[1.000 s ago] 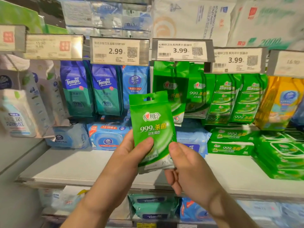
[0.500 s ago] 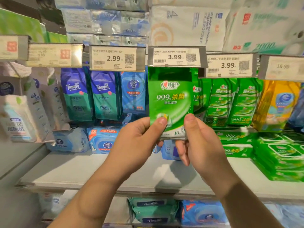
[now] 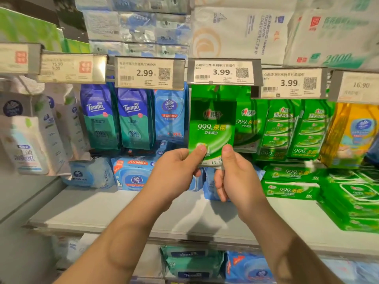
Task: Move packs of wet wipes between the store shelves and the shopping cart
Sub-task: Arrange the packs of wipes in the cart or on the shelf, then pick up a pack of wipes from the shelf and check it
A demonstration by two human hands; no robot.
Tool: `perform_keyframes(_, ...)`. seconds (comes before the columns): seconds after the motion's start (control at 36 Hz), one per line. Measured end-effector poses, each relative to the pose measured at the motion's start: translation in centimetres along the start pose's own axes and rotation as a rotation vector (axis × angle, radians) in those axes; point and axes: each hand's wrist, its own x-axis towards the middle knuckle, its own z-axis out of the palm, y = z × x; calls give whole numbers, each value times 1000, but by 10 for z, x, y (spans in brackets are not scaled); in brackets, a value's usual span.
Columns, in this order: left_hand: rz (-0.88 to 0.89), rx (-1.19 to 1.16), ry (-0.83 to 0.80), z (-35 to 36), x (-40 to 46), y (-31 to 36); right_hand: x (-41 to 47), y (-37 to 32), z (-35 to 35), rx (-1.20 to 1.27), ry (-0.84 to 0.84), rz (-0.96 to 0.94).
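Observation:
A small green pack of wet wipes (image 3: 212, 124) is held upright against the hanging row of the same green packs (image 3: 247, 121), its top tucked up under the 3.99 price tag (image 3: 223, 72). My left hand (image 3: 174, 171) pinches its lower left corner with thumb in front. My right hand (image 3: 235, 173) pinches its lower right corner the same way. The pack's hang hole is hidden behind the tag.
Blue Tempo packs (image 3: 117, 119) and a blue Vinda pack (image 3: 170, 113) hang to the left. Flat green packs (image 3: 291, 181) are stacked on the grey shelf (image 3: 102, 208) at right, blue packs (image 3: 133, 173) behind my hands. Paper rolls (image 3: 235, 33) fill the shelf above.
Both hands have lifted the green pack from in front of the shelf up to the hanging row, its top now under the 3.99 tag.

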Motion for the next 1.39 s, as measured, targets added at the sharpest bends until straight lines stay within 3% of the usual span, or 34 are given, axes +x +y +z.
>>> perform_keyframes(0.17,-195,-35,50,-9,-25,-30,-3,37,1,8,-30,143)
perform_keyframes(0.25,-248,59,84,-19,-50,-48,-8,60,2,-69,-102,163)
perform_keyframes(0.36,-285,325,119,-37,-84,-68,-19,79,8,-355,-260,87)
perform_keyframes(0.5,-285,995,252,-56,-128,-76,-35,82,33,-803,-451,-92)
perform_keyframes(0.56,-311,1096,301,-64,-149,-77,-41,83,46,-879,-537,-97)
perform_keyframes(0.78,-569,1127,460,-124,-235,-69,-87,69,122,-1046,-793,-364)
perform_keyframes(0.94,-630,1053,625,-187,-312,-51,-145,37,195,-1012,-841,-503)
perform_keyframes(1.39,-898,862,1015,-351,-567,-45,-361,-25,406,-904,-1226,-655)
